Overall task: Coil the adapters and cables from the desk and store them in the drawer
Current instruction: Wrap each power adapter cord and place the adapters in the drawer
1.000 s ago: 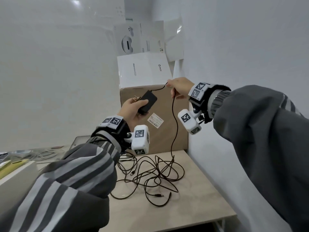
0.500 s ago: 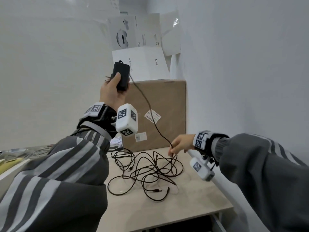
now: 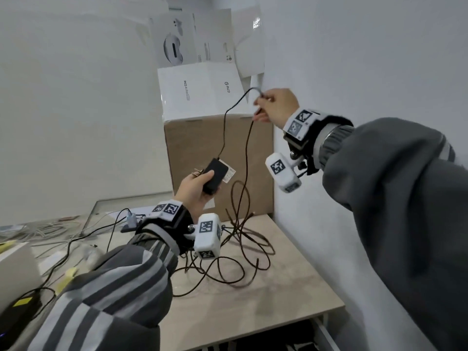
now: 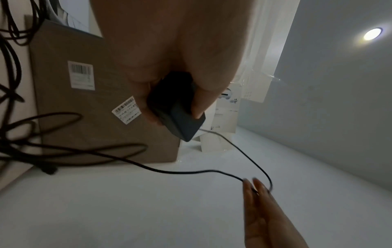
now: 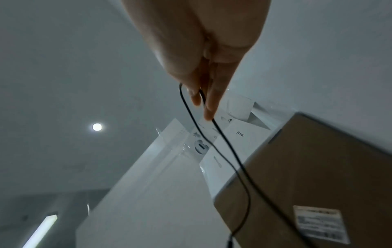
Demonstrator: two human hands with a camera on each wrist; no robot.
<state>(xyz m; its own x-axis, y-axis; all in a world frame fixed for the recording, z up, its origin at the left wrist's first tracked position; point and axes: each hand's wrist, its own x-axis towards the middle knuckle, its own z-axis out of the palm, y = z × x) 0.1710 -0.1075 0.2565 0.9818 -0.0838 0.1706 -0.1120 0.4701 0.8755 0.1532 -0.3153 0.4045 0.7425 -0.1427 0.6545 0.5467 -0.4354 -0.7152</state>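
Lowered since before, small black plastic adapter block (image 3: 214, 175) gripped in left hand (image 3: 195, 191), long axis tilted up toward brown cardboard box (image 3: 220, 153), thin black cable (image 3: 229, 115) lifted, pinched high in right hand (image 3: 277, 106).

The left hand (image 3: 196, 190) is raised low in front of the body, palm turned up and fingers (image 4: 198, 107) curled round a black adapter (image 3: 214, 176), thumb lying along its near face. The right hand (image 3: 277, 105) is lifted higher and farther to the right, arm stretched forward, its fingertips (image 5: 210, 109) pinching the thin cable (image 3: 247, 153). Both wrists carry marker-tagged bands and grey striped sleeves.
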